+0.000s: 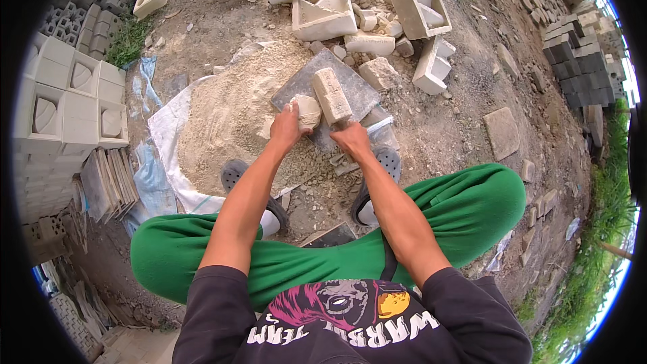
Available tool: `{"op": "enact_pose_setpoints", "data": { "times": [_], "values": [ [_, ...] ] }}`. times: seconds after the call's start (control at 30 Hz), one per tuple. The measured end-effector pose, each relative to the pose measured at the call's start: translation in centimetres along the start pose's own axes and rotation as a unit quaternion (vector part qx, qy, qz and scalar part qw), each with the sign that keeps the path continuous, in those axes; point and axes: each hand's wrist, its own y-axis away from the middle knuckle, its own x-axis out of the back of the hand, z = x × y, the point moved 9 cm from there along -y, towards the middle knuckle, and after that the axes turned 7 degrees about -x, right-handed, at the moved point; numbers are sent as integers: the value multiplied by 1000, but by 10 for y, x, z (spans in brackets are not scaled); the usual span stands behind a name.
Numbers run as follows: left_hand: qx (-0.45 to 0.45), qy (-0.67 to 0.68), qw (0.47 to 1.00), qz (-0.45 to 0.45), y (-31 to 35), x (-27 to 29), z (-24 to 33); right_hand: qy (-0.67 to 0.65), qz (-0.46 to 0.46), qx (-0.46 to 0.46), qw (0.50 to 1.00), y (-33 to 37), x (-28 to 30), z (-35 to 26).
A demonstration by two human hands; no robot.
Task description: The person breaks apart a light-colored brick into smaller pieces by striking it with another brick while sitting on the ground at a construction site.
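Note:
My left hand (286,127) is closed round a pale, broken chunk of block (308,112) resting at the left of a dark flat slab (300,86). My right hand (352,140) grips the handle of a dusty mallet with a thick, oblong head (331,94). That head is over the slab, just right of the chunk. Left of the slab, a heap of crushed, sandy rubble (222,118) spreads over a white sack sheet (168,121). My fingers partly hide the chunk's left side and the mallet handle.
Broken cream blocks (325,13) lie piled beyond the slab. Pale decorative blocks (81,94) are stacked at left, beside leaning boards (108,182). Grey blocks (578,61) stand at far right. My shoes (387,162) are close below the slab. A flat stone (501,133) lies rightward.

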Motion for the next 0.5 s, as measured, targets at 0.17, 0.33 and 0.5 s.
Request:
{"op": "enact_pose_setpoints", "data": {
  "times": [0.17,0.33,0.5],
  "values": [
    [-8,7,1000,15,2,3,6,-41,33,64,997,8,6,5],
    [-7,16,1000,18,8,7,1,-102,-7,73,992,30,23,-27],
    [-10,8,999,33,4,8,8,-35,97,132,986,12,21,-18]
  ]
}}
